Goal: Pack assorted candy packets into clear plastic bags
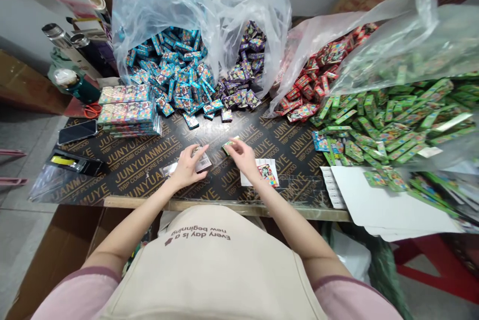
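My left hand is over the table with thumb and forefinger apart. Beneath and beside its fingers lies a small pack with a barcode, partly covered by the hand. Clear wrap shows by its wrist side. My right hand pinches a small green box between thumb and fingers, just above or on the table; which of the two I cannot tell. Below my right wrist a white card with a colourful print lies flat, partly hidden by the forearm.
Plastic bags spill blue boxes, purple boxes, red boxes and green boxes across the back and right. Wrapped packs are stacked left, near a phone, a tape dispenser and bottles. White sheets overhang the right edge.
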### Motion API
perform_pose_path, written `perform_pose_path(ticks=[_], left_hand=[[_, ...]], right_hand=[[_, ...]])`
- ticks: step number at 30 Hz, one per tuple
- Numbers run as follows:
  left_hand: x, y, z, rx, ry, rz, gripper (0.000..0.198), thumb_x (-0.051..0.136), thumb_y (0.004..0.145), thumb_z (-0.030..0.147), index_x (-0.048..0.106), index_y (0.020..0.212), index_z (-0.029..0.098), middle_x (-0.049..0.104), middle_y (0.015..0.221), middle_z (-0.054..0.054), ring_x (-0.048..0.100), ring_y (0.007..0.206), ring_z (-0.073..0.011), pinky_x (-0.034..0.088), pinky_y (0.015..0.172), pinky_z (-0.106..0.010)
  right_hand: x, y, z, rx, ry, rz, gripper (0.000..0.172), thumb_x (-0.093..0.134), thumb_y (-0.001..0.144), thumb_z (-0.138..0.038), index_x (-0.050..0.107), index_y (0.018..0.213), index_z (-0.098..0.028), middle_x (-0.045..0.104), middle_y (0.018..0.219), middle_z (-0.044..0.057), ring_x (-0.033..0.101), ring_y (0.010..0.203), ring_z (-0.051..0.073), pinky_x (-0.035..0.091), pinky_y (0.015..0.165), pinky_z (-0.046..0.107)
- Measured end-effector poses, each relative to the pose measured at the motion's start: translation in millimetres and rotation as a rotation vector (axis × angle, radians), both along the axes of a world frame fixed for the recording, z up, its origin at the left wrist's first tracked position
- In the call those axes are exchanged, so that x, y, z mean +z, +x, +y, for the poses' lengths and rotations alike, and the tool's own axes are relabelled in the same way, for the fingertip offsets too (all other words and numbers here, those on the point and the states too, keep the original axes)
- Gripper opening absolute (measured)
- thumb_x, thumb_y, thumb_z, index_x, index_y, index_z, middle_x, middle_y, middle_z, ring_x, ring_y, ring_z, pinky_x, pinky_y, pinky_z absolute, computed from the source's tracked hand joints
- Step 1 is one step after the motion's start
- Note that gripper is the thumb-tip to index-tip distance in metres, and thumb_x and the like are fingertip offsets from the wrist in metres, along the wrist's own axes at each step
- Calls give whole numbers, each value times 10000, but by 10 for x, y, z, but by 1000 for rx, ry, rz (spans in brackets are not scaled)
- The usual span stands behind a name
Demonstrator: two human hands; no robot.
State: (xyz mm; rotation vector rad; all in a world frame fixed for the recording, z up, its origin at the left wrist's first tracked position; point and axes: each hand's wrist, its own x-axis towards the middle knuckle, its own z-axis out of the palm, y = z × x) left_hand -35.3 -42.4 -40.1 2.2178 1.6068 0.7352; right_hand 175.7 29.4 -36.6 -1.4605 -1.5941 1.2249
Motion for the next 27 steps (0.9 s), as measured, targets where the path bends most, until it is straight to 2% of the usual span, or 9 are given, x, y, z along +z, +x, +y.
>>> perform_pose_path(ticks=[2,4,6,9,13,17,21,24,27], left_hand=[[-1,-6,17,-5,-62,62,812,673,680,285,346,1422,231,394,1312,-146,423,1205,-322,373,986,-460],[-14,6,27,-16,-122,85,889,678,658,274,278,1451,227,417,1306,-143,432,1192,-320,378,970,-456],[-35,24,29,-28,-161,93,947,677,644,262,214,1469,236,432,1312,-133,433,1192,-314,368,977,-454],[-66,23,18,-42,-178,119,922,672,641,248,244,1458,233,437,1324,-130,429,1202,-310,343,1002,-455],[-87,-44,-6,-31,-188,155,884,677,642,252,298,1438,190,441,1330,-152,419,1215,-312,325,1022,-454],[-118,-102,-27,-21,-211,189,883,668,662,258,267,1448,215,429,1386,-130,402,1250,-301,287,1052,-464],[-171,-145,-49,7,-215,246,888,692,673,316,272,1446,196,421,1396,-144,389,1262,-315,262,1061,-483],[-206,-193,-59,38,-226,277,971,733,642,414,260,1451,160,459,1324,-168,422,1209,-331,309,1020,-476],[-224,-223,-56,42,-223,276,1009,732,639,418,216,1466,157,503,1244,-149,458,1148,-316,346,982,-445]], right_hand=[[-56,127,126,-47,269,-367,749,676,675,-600,551,1276,-171,580,1219,188,520,1115,345,421,898,491],[-138,191,183,18,350,-647,844,668,677,-615,462,1358,-160,522,1272,224,466,1158,390,383,898,519],[-213,199,178,105,350,-799,845,605,724,-646,424,1379,-144,578,1166,224,509,1076,379,369,877,506],[-252,187,139,156,372,-899,865,530,744,-709,414,1378,-132,637,998,192,549,966,343,347,868,475],[-200,232,152,318,481,-896,896,598,701,-691,380,1413,-193,595,1135,193,524,1047,353,360,852,434],[-194,219,136,473,448,-856,746,588,793,-544,389,1401,-160,624,1113,178,566,1024,326,376,861,411],[-230,176,105,467,365,-766,937,630,713,-646,334,1428,-119,638,1090,198,592,991,333,395,864,413],[-242,242,174,548,425,-663,1045,732,611,-602,275,1468,-214,443,1379,217,439,1237,380,346,954,483],[-252,344,274,679,417,-595,1018,746,620,-408,225,1483,-270,214,1538,174,207,1398,380,228,1034,550]])
